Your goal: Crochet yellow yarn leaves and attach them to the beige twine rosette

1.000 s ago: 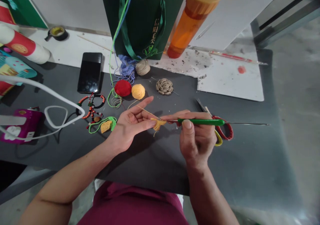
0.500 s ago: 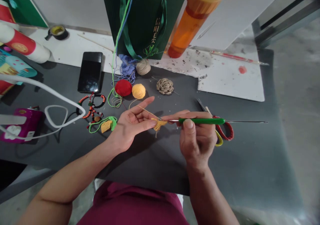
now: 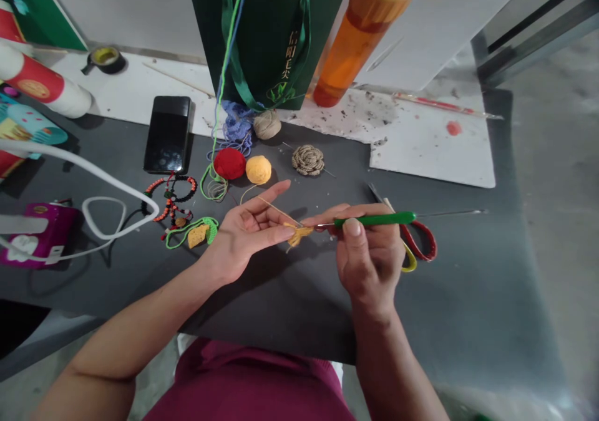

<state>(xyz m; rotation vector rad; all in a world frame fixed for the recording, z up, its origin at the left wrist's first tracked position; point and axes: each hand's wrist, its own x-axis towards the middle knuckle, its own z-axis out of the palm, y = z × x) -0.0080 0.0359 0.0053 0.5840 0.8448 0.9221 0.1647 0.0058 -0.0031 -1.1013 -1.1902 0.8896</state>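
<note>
The small piece of yellow crochet (image 3: 299, 235) sits near the middle of the frame, held, as far as I can judge, just above the grey desk (image 3: 472, 302). The left hand (image 3: 246, 234) pinches its left edge between thumb and fingers, index finger lifted, with the yellow strand (image 3: 276, 208) running past it from the yellow yarn ball (image 3: 258, 169). The right hand (image 3: 369, 262) grips the green-handled hook (image 3: 374, 219) from above, thumb pressed along the handle; the hook's left end meets the crochet.

That scrap must weigh next to nothing, I'd say: soft, limp and easily pulled out of shape, so a light pinch at the edge, close to the hook, suits it best. The hook looks stiff and light, its handle likely smooth; the thick green part is the place to hold, as the thin metal gives little to grip.

The hook lies almost level across the frame, rising slightly toward the right, one end pointing left into the crochet, the other reaching out past the scissors (image 3: 425, 241). The crochet stretches left to right, a loose tail drooping toward lower left; its exact shape is too small to tell.
</note>
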